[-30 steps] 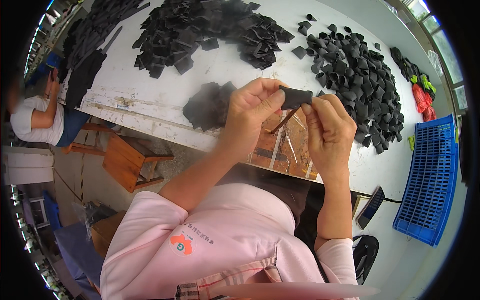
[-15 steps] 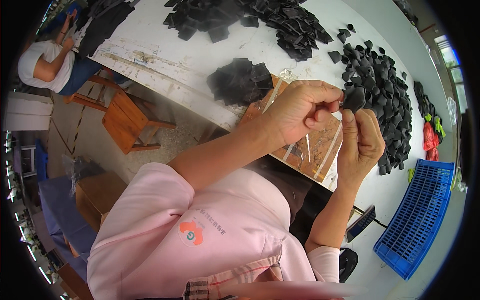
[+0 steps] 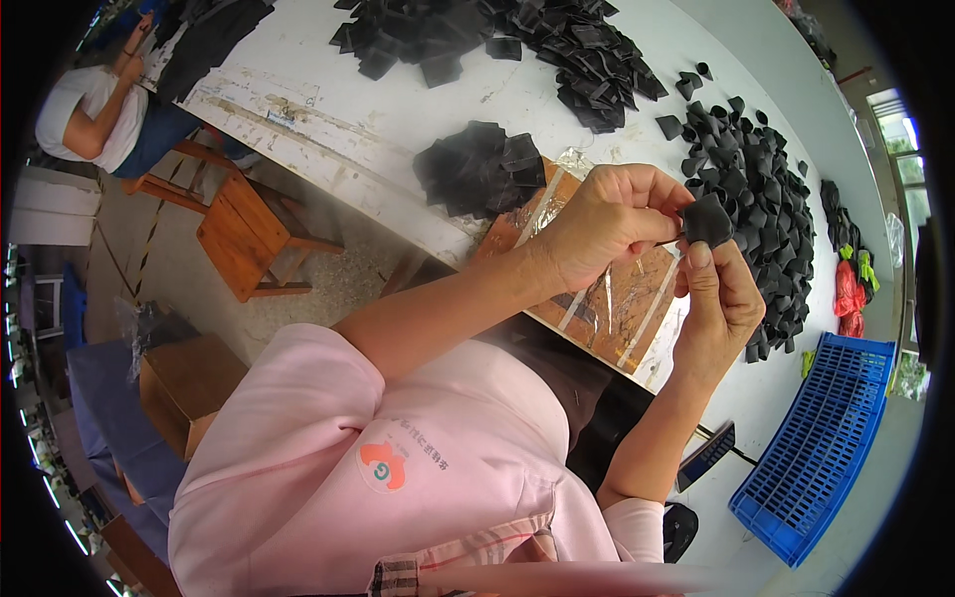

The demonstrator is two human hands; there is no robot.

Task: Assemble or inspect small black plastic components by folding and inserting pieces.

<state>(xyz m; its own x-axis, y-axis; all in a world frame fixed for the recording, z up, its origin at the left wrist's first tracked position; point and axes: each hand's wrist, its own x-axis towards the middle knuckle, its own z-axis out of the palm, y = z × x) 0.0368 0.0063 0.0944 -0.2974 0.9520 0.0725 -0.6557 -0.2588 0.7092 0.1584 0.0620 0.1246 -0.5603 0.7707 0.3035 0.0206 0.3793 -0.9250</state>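
White counter, long, worn along the near edge. Big heaps of black pieces on it: one spread at the far edge, one large pile toward the right edge, a smaller stack just behind the near edge. Brown board with clear tape strips lying at the near edge, below both hands. Blue slatted crate off the counter's right end, on the floor. Wooden stool in front of the near edge, left side; another person seated farther left, at the counter's left end. Left hand and right hand raised above the board, meeting at one small black piece. Left grip clamped on its left side, fingers curled over. Right grip clamped on it from below, thumb pressed up against it. Piece held in the air over the board's right part, close to the big right pile, clear of the counter.
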